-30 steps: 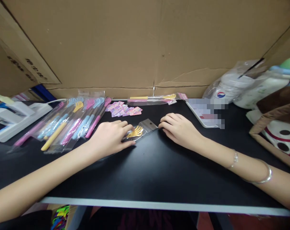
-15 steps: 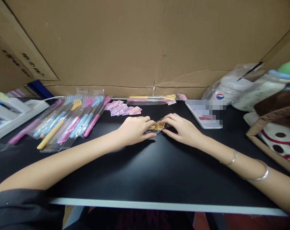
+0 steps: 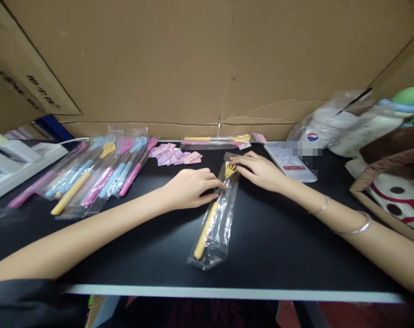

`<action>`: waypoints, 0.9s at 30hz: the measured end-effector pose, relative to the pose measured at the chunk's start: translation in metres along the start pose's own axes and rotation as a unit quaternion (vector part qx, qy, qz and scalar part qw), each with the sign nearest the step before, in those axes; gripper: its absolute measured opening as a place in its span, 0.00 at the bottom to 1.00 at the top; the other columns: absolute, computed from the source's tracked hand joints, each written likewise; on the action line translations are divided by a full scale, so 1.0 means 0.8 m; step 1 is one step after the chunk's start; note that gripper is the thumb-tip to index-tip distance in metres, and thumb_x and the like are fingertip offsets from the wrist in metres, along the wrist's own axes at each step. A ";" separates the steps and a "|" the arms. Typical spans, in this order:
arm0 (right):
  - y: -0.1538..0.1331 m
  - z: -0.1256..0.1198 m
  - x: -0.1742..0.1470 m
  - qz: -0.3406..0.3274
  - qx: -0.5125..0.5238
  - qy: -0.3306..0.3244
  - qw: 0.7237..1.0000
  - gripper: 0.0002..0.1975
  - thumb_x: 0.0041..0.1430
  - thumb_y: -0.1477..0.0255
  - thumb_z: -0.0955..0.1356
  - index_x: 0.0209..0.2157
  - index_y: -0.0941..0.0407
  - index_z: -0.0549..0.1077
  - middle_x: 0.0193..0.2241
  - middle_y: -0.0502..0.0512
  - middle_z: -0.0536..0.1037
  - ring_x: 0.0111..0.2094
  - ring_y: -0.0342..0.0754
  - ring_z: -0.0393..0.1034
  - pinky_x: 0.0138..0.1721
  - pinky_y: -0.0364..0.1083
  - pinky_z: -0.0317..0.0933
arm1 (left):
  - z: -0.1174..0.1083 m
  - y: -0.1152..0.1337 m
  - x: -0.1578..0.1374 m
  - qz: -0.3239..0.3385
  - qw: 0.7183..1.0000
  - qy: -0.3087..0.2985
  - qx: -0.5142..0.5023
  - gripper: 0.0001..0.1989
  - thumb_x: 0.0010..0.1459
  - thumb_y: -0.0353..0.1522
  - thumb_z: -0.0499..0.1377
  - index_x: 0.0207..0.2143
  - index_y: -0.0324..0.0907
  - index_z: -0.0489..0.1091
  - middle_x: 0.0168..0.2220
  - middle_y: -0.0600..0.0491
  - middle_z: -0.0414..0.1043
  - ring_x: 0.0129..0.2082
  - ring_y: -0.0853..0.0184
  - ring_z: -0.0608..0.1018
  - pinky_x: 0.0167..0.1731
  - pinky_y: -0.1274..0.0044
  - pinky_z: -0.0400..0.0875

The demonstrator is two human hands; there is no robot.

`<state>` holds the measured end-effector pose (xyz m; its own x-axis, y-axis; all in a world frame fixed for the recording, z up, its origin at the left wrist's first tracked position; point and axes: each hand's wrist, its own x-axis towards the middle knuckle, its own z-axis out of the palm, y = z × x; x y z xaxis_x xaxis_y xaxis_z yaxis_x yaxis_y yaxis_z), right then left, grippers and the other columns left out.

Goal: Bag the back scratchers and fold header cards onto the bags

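In front of me a yellow back scratcher (image 3: 207,230) lies in a clear plastic bag (image 3: 223,232), its claw end pointing away and its handle toward the table's front edge. My left hand (image 3: 192,189) pinches it from the left at the shaft, just below the claw. At the far end of the bag, my right hand (image 3: 260,171) has its thumb and fingers closed on the plastic beside the claw. Small printed cards (image 3: 172,155) lie in a loose pile beyond my left hand.
Several bagged back scratchers (image 3: 90,175) in pink, blue and yellow lie at left, beside a white power strip (image 3: 25,166). Another bag of scratchers (image 3: 215,141) rests along the cardboard wall (image 3: 179,64). At right are a phone (image 3: 290,166), a bagged cup (image 3: 329,125), a bottle and a cloth bag (image 3: 394,182).
The bagged scratcher, previously seen nearly end-on between my hands, now lies flat with its handle toward me. My right hand has moved slightly farther away along the bag.
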<state>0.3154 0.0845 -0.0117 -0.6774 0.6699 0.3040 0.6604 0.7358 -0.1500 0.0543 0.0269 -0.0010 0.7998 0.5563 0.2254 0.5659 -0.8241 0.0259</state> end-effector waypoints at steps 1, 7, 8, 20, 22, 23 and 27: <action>-0.001 0.002 0.004 0.003 0.006 -0.007 1.000 0.17 0.67 0.67 0.60 0.50 0.56 0.74 0.54 0.60 0.76 0.53 0.58 0.67 0.54 0.60 0.65 | 0.003 0.003 0.000 0.006 1.000 0.009 0.013 0.15 0.68 0.38 0.51 0.51 0.46 0.72 0.43 0.52 0.75 0.44 0.66 0.76 0.37 0.77 0.68; -0.007 0.023 0.022 -0.028 0.056 -0.021 0.998 0.19 0.64 0.68 0.64 0.55 0.58 0.69 0.58 0.64 0.71 0.60 0.58 0.63 0.59 0.61 0.60 | 0.017 0.002 -0.001 0.033 0.998 0.043 0.012 0.16 0.68 0.39 0.50 0.52 0.45 0.70 0.52 0.49 0.71 0.49 0.64 0.74 0.44 0.74 0.70; -0.008 0.027 0.023 -0.033 0.063 -0.016 0.997 0.19 0.64 0.69 0.63 0.55 0.58 0.69 0.59 0.65 0.71 0.61 0.58 0.63 0.59 0.61 0.60 | 0.019 0.000 -0.001 0.036 0.998 0.046 0.010 0.16 0.68 0.38 0.50 0.51 0.44 0.70 0.51 0.49 0.71 0.48 0.64 0.74 0.44 0.74 0.71; -0.007 0.046 0.018 -0.001 0.102 0.074 0.992 0.14 0.63 0.70 0.64 0.50 0.53 0.69 0.53 0.62 0.75 0.55 0.59 0.65 0.55 0.63 0.60 | 0.034 -0.005 -0.004 0.010 0.997 0.068 -0.022 0.16 0.63 0.26 0.49 0.50 0.43 0.69 0.49 0.49 0.72 0.48 0.65 0.74 0.43 0.75 0.72; -0.006 0.046 0.018 0.009 0.096 0.091 0.991 0.12 0.63 0.70 0.63 0.48 0.53 0.70 0.52 0.62 0.75 0.55 0.59 0.65 0.55 0.63 0.59 | 0.035 -0.005 -0.004 0.004 0.997 0.068 -0.030 0.16 0.62 0.26 0.49 0.49 0.44 0.69 0.50 0.50 0.72 0.48 0.65 0.74 0.43 0.75 0.72; -0.005 0.046 0.018 0.015 0.092 0.098 0.991 0.11 0.63 0.70 0.63 0.46 0.53 0.70 0.52 0.61 0.74 0.54 0.59 0.65 0.55 0.63 0.59 | 0.035 -0.005 -0.004 0.003 0.997 0.070 -0.033 0.16 0.62 0.26 0.49 0.50 0.44 0.69 0.50 0.50 0.72 0.48 0.65 0.74 0.44 0.74 0.72; -0.004 0.046 0.019 0.032 0.094 0.110 0.989 0.09 0.63 0.70 0.63 0.43 0.53 0.70 0.48 0.61 0.74 0.51 0.58 0.65 0.54 0.61 0.59 | 0.034 -0.004 -0.004 0.007 0.997 0.069 -0.040 0.16 0.64 0.27 0.48 0.50 0.44 0.69 0.50 0.52 0.72 0.49 0.66 0.73 0.45 0.74 0.71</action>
<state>0.2911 0.0962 -0.0415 -0.5354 0.6937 0.4817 0.6138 0.7114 -0.3423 0.0554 0.0306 -0.0284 0.7695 0.5284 0.3587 0.5321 -0.8411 0.0974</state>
